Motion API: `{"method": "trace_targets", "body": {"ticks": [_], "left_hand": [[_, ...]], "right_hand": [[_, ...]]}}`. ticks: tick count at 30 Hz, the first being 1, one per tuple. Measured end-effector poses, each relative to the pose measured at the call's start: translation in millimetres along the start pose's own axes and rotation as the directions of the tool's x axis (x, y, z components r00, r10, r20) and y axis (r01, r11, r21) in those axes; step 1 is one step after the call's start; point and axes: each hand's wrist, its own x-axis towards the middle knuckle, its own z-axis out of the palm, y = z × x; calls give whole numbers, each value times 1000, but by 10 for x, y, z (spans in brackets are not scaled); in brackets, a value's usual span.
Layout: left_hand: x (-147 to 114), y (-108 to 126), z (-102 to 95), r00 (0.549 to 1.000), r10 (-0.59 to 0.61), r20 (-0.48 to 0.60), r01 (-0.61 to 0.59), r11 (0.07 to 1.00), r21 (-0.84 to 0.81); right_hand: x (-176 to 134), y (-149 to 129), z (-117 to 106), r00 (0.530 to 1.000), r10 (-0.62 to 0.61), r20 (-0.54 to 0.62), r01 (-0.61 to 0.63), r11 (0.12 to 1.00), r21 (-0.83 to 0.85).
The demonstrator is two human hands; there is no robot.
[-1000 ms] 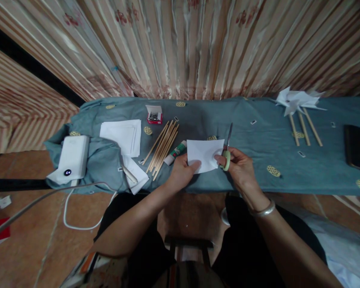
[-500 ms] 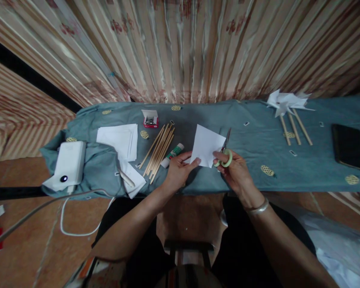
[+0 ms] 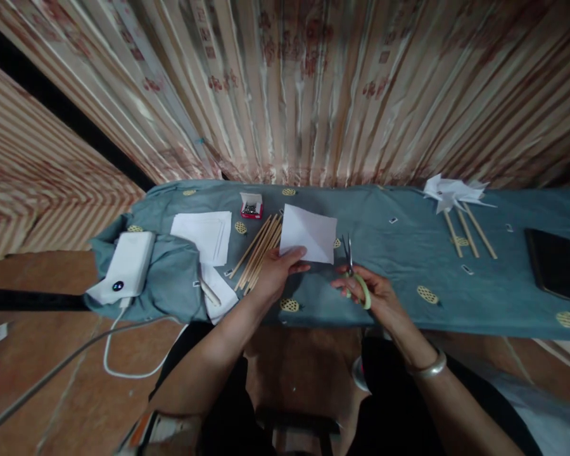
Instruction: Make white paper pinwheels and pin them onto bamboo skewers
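Observation:
A white square sheet of paper (image 3: 308, 233) is pinched along its lower edge by my left hand (image 3: 281, 269), thumb on top. My right hand (image 3: 368, 288) grips a pair of scissors (image 3: 358, 285) with pale green handles. Their blades point away from me, slightly parted, just to the right of the paper and apart from it. Left of the sheet lies a bundle of wooden sticks (image 3: 256, 250), partly covered by my left hand and the paper. The glue stick seen before is now hidden.
A paper stack (image 3: 204, 231) and a small box of metal pieces (image 3: 251, 208) are on the left. Farther left sits a white power bank (image 3: 130, 259) with a cable. White paper pinwheels (image 3: 451, 190) on sticks and a dark phone (image 3: 557, 263) lie on the right.
My left hand has moved the paper leftward, over the sticks, and turned it. My right hand has drawn the scissors away from the paper's edge; the blades now show apart. The view has shifted.

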Motion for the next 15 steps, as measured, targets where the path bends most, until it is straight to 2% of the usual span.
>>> {"method": "trace_targets", "body": {"ticks": [5, 10, 12, 15], "left_hand": [[-23, -14, 1, 999, -33, 6, 32, 995, 98], [-46, -164, 35, 990, -124, 60, 104, 960, 258], [-46, -180, 50, 989, -132, 73, 110, 962, 252], [-64, -153, 99, 995, -83, 61, 74, 989, 127]], "right_hand": [[-33, -3, -40, 985, -123, -121, 119, 992, -38], [10, -16, -46, 978, -136, -156, 145, 988, 46], [27, -28, -33, 976, -132, -171, 146, 987, 74], [60, -79, -1, 963, -110, -244, 149, 978, 145]]}}
